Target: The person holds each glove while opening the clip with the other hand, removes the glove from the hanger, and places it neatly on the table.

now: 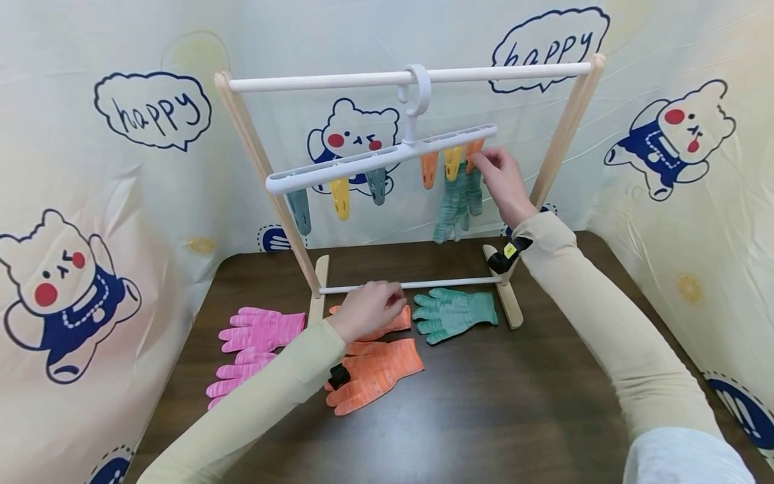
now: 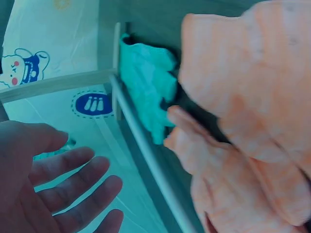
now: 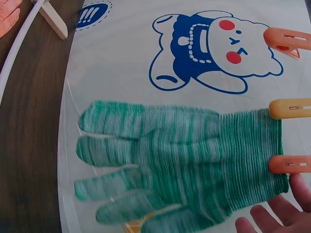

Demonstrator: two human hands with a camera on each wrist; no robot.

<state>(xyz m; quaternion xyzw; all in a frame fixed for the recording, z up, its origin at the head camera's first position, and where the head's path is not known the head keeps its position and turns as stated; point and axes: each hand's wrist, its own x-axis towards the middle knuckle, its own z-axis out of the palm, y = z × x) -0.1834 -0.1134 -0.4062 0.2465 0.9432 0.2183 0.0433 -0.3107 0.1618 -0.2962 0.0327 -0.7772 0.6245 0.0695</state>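
A green striped glove (image 1: 450,212) hangs fingers down from a white clip hanger (image 1: 357,164). In the right wrist view, a yellow clip (image 3: 291,108) and an orange clip (image 3: 291,164) sit on the cuff of this glove (image 3: 184,150). My right hand (image 1: 503,185) is beside that orange clip at the hanger's right end, fingers loosely extended near the cuff. Low above the table, my left hand (image 1: 371,309) hovers over an orange glove (image 1: 393,321), partly hiding it. The left wrist view shows this hand (image 2: 34,170) with fingers spread and holding nothing.
The hanger hooks over the top rod (image 1: 320,82) of a wooden rack. Other clips, including a grey-green one (image 1: 376,187), dangle from it. On the table (image 1: 484,403) lie another green glove (image 1: 456,312), a second orange glove (image 1: 377,373) and pink gloves (image 1: 266,329).
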